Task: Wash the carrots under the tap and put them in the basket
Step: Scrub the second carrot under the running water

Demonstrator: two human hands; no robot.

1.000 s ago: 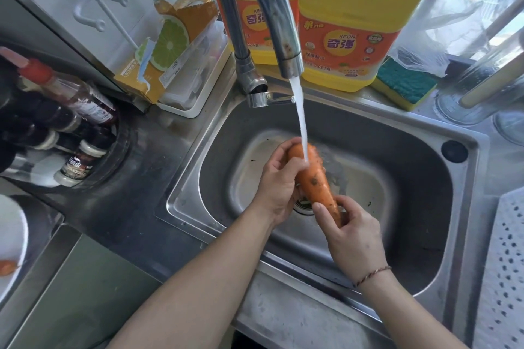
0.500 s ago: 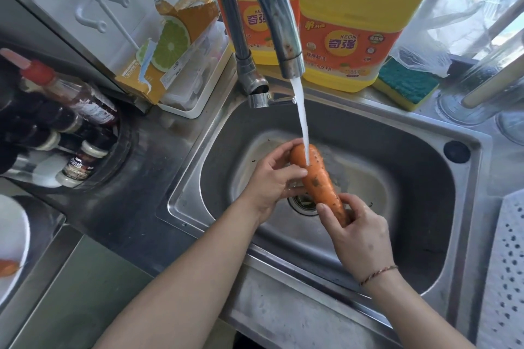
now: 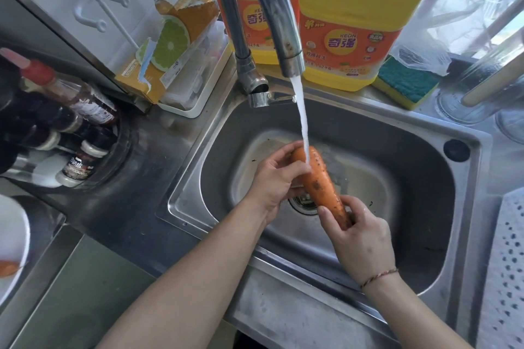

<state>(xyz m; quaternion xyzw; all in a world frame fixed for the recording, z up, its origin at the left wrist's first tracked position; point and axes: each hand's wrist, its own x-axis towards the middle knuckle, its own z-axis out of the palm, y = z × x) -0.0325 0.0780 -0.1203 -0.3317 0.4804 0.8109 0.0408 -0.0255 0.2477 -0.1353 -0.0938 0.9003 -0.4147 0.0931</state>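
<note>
An orange carrot (image 3: 320,183) with dark dirt spots is held over the drain of the steel sink (image 3: 425,207). Water runs from the chrome tap (image 3: 272,8) onto its thick upper end. My left hand (image 3: 276,178) grips that thick end, fingers curled round it. My right hand (image 3: 360,235) holds the thin lower end between thumb and fingers. The white perforated basket (image 3: 507,263) lies at the right edge, partly out of view. Another carrot (image 3: 8,268) shows on a white plate (image 3: 14,235) at the far left edge.
Two yellow detergent jugs (image 3: 354,22) and a green-yellow sponge (image 3: 405,82) stand behind the sink. A torn orange box (image 3: 167,45) in a white tray and several seasoning bottles (image 3: 76,133) crowd the left counter. A glass jar (image 3: 476,88) is at the back right.
Both hands and the carrot have shifted slightly in the stream, the left hand's fingers sliding over the thick end. Water keeps running.
</note>
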